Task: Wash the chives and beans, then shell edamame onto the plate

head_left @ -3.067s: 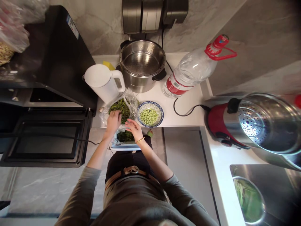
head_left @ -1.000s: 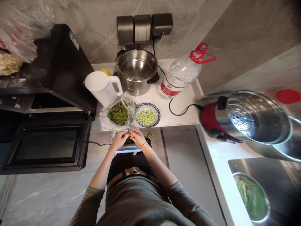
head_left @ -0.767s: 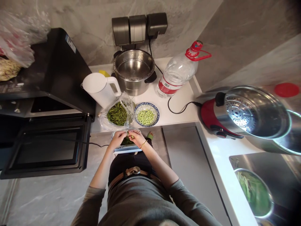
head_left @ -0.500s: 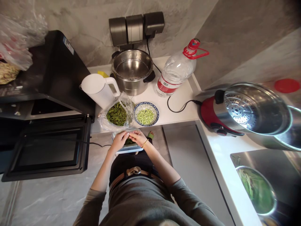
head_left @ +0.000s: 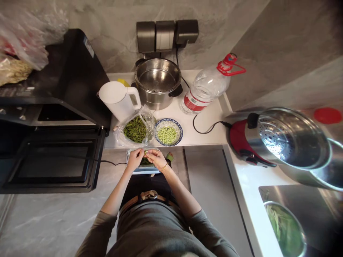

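Observation:
My left hand [head_left: 135,157] and my right hand [head_left: 157,159] meet over a bin [head_left: 151,171] in front of me, fingers closed in a pinch. A small green edamame pod [head_left: 145,152] shows between the fingertips, partly hidden by them. Dark green pods or shells [head_left: 145,161] lie in the bin below. On the counter just beyond, a clear plastic bag [head_left: 149,115] stands open, full of edamame pods [head_left: 135,130]. Beside it on the right, a blue-rimmed plate [head_left: 179,125] holds light green shelled beans [head_left: 167,135].
Behind the bag stand a white pitcher [head_left: 114,98] and a steel pot [head_left: 157,98]. A big water bottle [head_left: 205,89] is at back right. Further right are a red-based steamer [head_left: 239,139] and a sink [head_left: 270,192]. At left, a black oven door [head_left: 53,160] hangs open.
My hands have drawn slightly apart, and a bit of green pod now shows between the fingertips. The whole view has shifted a little; the objects on the counter stay put.

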Demonstrator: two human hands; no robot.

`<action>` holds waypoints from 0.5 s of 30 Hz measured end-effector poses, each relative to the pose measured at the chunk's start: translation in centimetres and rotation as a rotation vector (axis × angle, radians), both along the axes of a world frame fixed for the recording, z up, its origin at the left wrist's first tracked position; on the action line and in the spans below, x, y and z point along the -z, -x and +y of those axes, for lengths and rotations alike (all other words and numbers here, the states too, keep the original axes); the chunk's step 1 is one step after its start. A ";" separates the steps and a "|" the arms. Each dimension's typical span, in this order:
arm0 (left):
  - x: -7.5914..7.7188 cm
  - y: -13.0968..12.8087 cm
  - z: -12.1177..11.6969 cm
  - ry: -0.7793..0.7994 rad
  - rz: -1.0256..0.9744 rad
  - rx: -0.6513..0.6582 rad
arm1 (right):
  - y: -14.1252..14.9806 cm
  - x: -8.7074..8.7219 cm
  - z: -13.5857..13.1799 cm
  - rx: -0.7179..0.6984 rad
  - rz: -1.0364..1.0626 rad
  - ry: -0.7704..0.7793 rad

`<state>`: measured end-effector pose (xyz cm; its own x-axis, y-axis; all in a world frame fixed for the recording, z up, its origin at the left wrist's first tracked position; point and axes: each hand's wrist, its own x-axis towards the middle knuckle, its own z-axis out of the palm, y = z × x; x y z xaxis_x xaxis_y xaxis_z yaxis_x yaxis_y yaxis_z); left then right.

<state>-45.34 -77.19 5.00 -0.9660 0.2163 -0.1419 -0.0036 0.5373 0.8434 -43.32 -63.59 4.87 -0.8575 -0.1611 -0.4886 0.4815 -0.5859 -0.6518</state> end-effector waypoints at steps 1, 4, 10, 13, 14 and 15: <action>-0.1 -0.1 0.1 0.065 0.060 0.015 | 0.0 0.0 -0.1 0.011 -0.021 0.004; -0.4 -0.5 0.6 0.220 0.214 0.068 | 0.0 0.1 -0.1 0.061 -0.061 -0.008; 0.4 -1.5 1.2 0.276 0.313 0.005 | -0.2 0.4 1.0 -0.011 -0.080 -0.033; 0.7 -1.7 1.3 0.329 0.386 -0.004 | -0.2 0.9 1.5 -0.049 -0.080 -0.080; 0.7 -1.7 1.3 0.364 0.427 0.006 | -0.2 1.1 1.5 -0.063 -0.075 -0.108; 0.6 -1.8 1.2 0.400 0.468 0.020 | -0.2 1.3 1.5 -0.080 -0.065 -0.142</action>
<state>-43.57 -75.96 4.37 -0.9416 0.2530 0.2223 0.3319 0.8086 0.4858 -43.13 -62.07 3.56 -0.8103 -0.1532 -0.5656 0.5670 -0.4483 -0.6910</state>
